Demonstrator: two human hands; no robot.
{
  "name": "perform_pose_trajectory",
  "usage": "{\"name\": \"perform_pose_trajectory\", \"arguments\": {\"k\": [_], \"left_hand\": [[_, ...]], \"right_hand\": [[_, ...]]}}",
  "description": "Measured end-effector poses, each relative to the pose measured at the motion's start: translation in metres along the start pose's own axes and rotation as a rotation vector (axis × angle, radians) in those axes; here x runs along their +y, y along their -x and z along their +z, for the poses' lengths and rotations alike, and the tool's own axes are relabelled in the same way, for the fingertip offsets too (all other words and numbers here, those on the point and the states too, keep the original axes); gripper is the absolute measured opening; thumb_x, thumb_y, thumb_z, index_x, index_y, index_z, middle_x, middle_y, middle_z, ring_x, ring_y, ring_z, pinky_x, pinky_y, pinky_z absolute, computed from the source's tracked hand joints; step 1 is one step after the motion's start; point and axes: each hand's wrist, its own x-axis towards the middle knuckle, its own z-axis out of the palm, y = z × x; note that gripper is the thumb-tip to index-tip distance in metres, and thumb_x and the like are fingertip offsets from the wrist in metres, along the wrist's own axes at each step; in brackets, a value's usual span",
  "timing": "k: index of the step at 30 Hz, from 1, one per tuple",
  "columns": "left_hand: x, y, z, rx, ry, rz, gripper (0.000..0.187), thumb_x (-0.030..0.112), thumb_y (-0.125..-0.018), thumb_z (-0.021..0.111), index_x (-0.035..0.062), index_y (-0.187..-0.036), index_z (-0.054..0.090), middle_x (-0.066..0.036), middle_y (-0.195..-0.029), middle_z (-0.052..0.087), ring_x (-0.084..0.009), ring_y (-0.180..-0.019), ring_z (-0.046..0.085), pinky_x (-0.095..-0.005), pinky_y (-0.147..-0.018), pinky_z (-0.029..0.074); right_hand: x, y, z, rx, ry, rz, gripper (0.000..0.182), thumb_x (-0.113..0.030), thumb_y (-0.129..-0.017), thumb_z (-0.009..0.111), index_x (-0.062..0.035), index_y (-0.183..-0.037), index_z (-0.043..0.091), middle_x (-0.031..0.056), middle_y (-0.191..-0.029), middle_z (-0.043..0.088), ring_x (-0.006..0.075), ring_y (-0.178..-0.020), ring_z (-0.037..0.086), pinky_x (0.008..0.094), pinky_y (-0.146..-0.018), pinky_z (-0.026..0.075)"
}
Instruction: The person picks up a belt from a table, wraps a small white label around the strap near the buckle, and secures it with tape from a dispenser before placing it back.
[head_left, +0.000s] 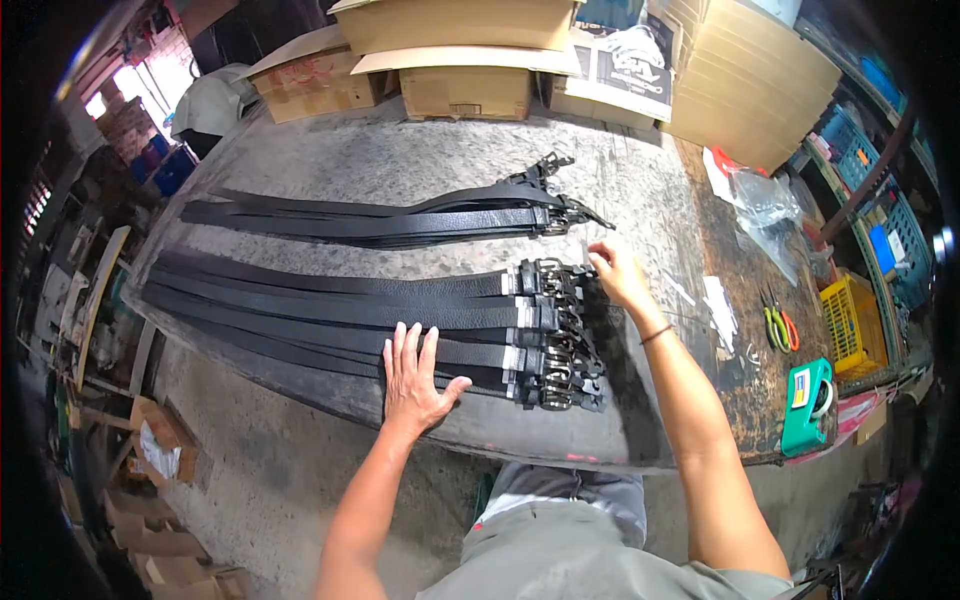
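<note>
Lying across the middle of the frame, the near belts (330, 310) run left to right, straps toward the left edge, buckles (560, 335) bunched at centre right. The left hand (415, 375) rests flat and spread on the lowest straps, gripping nothing. The right hand (615, 275) sits at the buckle end's upper corner, fingers loose and touching the top buckle; whether it pinches anything I cannot tell. It is the nearer to the buckles. A second bundle (400, 215) lies above on the table (640, 200).
</note>
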Motion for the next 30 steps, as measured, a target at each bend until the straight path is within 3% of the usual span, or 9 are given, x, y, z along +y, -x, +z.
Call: {"name": "perform_pose_trajectory", "arguments": {"k": [2,5,9,12,13,19,23,29,30], "left_hand": [[0.0,0.0,-0.001,-0.01,0.001,-0.007,0.089,0.065,-0.077,0.054,0.0029,-0.138,0.034,-0.023,-0.141,0.03,-0.0406,-0.136,0.019,-0.0544,-0.11,0.013],[-0.002,-0.001,-0.001,-0.01,0.015,-0.014,0.09,0.066,-0.076,0.055,0.0026,-0.138,0.034,-0.023,-0.141,0.029,-0.0412,-0.135,0.02,-0.055,-0.11,0.013],[-0.003,-0.002,0.0,-0.032,0.034,-0.022,0.092,0.067,-0.076,0.054,0.0011,-0.137,0.035,-0.024,-0.142,0.029,-0.0416,-0.135,0.02,-0.0553,-0.11,0.013],[-0.001,-0.004,-0.002,-0.058,0.048,-0.025,0.092,0.067,-0.076,0.055,0.0008,-0.137,0.036,-0.024,-0.142,0.029,-0.0417,-0.135,0.02,-0.0553,-0.109,0.013],[-0.002,-0.004,-0.002,-0.058,0.045,-0.026,0.092,0.067,-0.076,0.055,0.0007,-0.137,0.036,-0.024,-0.142,0.029,-0.0419,-0.135,0.02,-0.0556,-0.109,0.014],[-0.005,-0.004,-0.001,-0.062,0.064,-0.026,0.093,0.068,-0.076,0.054,0.0007,-0.138,0.034,-0.025,-0.142,0.029,-0.0423,-0.135,0.02,-0.0557,-0.109,0.013],[-0.005,-0.004,-0.001,-0.061,0.076,-0.023,0.094,0.068,-0.076,0.053,0.0006,-0.138,0.033,-0.025,-0.143,0.028,-0.0421,-0.136,0.018,-0.0549,-0.11,0.011],[-0.005,-0.002,-0.001,0.005,0.079,-0.012,0.093,0.067,-0.077,0.053,0.0,-0.138,0.032,-0.025,-0.143,0.027,-0.0422,-0.136,0.019,-0.055,-0.11,0.013],[-0.005,-0.001,0.0,0.014,0.076,-0.005,0.093,0.067,-0.077,0.053,0.0,-0.138,0.032,-0.025,-0.143,0.027,-0.0422,-0.136,0.019,-0.055,-0.11,0.013]], "right_hand": [[0.005,-0.027,0.021,-0.084,0.045,-0.016,0.023,-0.013,-0.083,0.06,-0.0025,-0.104,0.062,0.0153,-0.093,0.064,0.0291,-0.091,0.062,0.0363,-0.08,0.048],[0.007,-0.055,0.042,-0.159,0.249,-0.165,0.043,-0.011,-0.076,0.063,-0.0132,-0.118,0.056,0.0168,-0.117,0.052,0.0349,-0.111,0.05,0.041,-0.092,0.043],[0.0,-0.073,0.061,-0.134,0.416,-0.205,0.055,-0.015,-0.073,0.068,-0.0191,-0.125,0.051,0.0159,-0.12,0.049,0.0364,-0.11,0.048,0.0448,-0.091,0.043],[-0.018,-0.079,0.062,-0.178,0.516,-0.139,0.062,-0.018,-0.071,0.072,-0.0202,-0.129,0.051,0.0147,-0.118,0.049,0.0339,-0.108,0.049,0.0416,-0.091,0.043],[-0.019,-0.081,0.066,-0.141,0.515,-0.144,0.052,-0.019,-0.071,0.069,-0.0202,-0.121,0.053,0.0139,-0.118,0.046,0.0343,-0.11,0.045,0.0461,-0.089,0.042],[-0.018,-0.086,0.072,-0.006,0.525,-0.209,0.037,-0.018,-0.073,0.066,-0.0145,-0.108,0.054,0.0132,-0.108,0.051,0.0333,-0.105,0.048,0.0452,-0.087,0.039],[-0.006,-0.084,0.07,-0.039,0.517,-0.265,0.045,-0.01,-0.062,0.07,-0.0125,-0.104,0.054,0.0107,-0.102,0.053,0.0321,-0.104,0.049,0.0423,-0.086,0.04],[-0.068,-0.045,0.022,0.117,0.513,-0.658,0.043,-0.004,-0.06,0.065,-0.0098,-0.101,0.053,0.0106,-0.09,0.052,0.0305,-0.091,0.049,0.0421,-0.085,0.037],[-0.079,-0.028,0.017,0.12,0.525,-0.724,0.042,-0.003,-0.06,0.064,-0.0101,-0.1,0.054,0.0098,-0.089,0.051,0.0293,-0.091,0.049,0.0448,-0.09,0.036]]}}
